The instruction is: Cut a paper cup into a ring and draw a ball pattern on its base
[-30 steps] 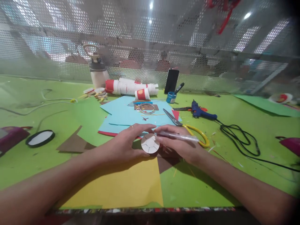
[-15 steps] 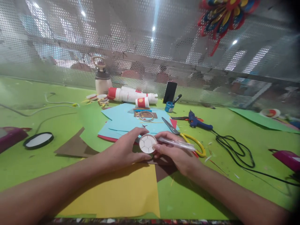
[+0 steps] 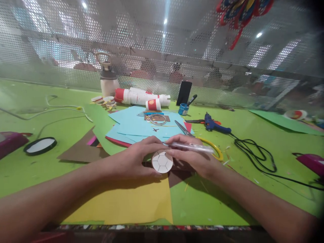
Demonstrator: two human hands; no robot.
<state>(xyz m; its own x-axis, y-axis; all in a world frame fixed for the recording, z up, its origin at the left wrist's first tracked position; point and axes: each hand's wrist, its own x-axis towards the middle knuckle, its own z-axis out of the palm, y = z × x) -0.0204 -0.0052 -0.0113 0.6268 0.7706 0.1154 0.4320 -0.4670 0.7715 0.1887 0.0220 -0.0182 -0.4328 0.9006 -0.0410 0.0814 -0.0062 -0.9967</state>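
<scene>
A small white paper cup shows its round base, marked with dark soccer-ball lines. My left hand grips it from the left, thumb below and fingers above. Between the fingers of my right hand lies a clear-barrelled pen, its tip pointing left above the cup's edge. My right fingers also sit close against the cup's right side. Beneath both hands are a yellow sheet and a brown sheet. Scissors with yellow handles lie just beyond my right hand.
Light blue sheets lie ahead, with a ring of wire on them. A blue glue gun with a black cable is at right. Farther back are a paint jar, a phone, a red-and-white cup and a spray bottle.
The cup's base has come lower and tilted to face me more. The pen has moved up over the cup's top edge, and my left fingers now reach across above it. The view has tipped down slightly.
</scene>
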